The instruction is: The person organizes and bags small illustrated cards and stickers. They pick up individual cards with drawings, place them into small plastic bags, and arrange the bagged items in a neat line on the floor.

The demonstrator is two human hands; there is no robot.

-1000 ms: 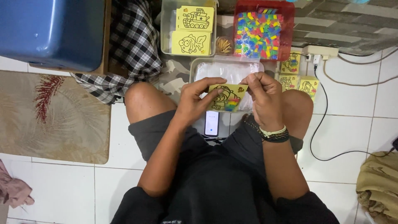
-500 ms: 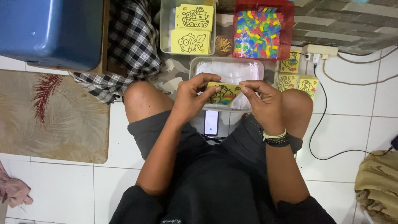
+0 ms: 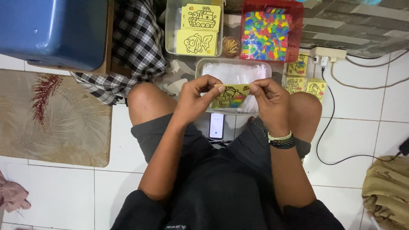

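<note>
The left hand (image 3: 194,100) and the right hand (image 3: 270,100) together gripped one small yellow card (image 3: 232,96), each pinching an end between thumb and fingers. The card bore a partly coloured picture and was held level above the person's lap, between the knees. Just behind the card lay a clear tray (image 3: 234,70) holding a stack of transparent sleeves. A phone (image 3: 216,126) lay on the floor under the hands, between the legs. Farther away stood a clear box (image 3: 170,30) containing two yellow cards with line drawings, and to its right a red box (image 3: 296,30) filled with small multicoloured packets; a small round cup of sticks (image 3: 231,46) sat between them. More yellow cards (image 3: 304,81) lay right of the tray, near a power strip (image 3: 327,53). A blue tub (image 3: 53,30) and a checked cloth (image 3: 136,47) occupied the far left, with a mat (image 3: 51,115) on the tiled floor.
</note>
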